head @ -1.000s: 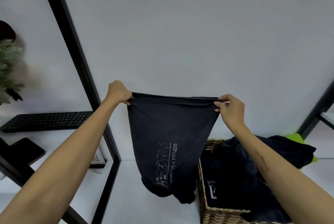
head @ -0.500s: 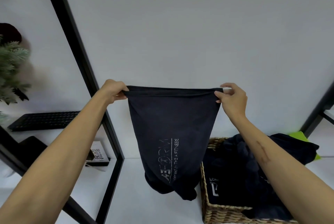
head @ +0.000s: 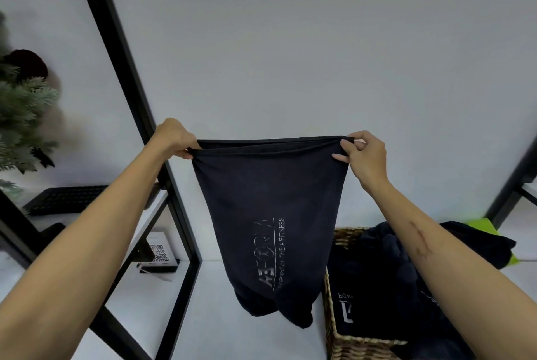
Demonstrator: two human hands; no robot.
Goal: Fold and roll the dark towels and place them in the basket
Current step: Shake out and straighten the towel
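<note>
Both hands, left hand [head: 174, 138] and right hand [head: 366, 153], pinch the towel's [head: 270, 214] top corners, fingers clamped, holding it above the bench [head: 232, 330] beside the basket [head: 331, 313]. Folding stage; next, lay it flat.

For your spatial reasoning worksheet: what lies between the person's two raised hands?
In the head view, the doubled top edge of the dark towel stretches taut between the left hand and right hand; nothing else lies there.

two hands [head: 174, 138], one held towel [head: 270, 214], one basket [head: 334, 330], one keyboard [head: 64, 199]
</note>
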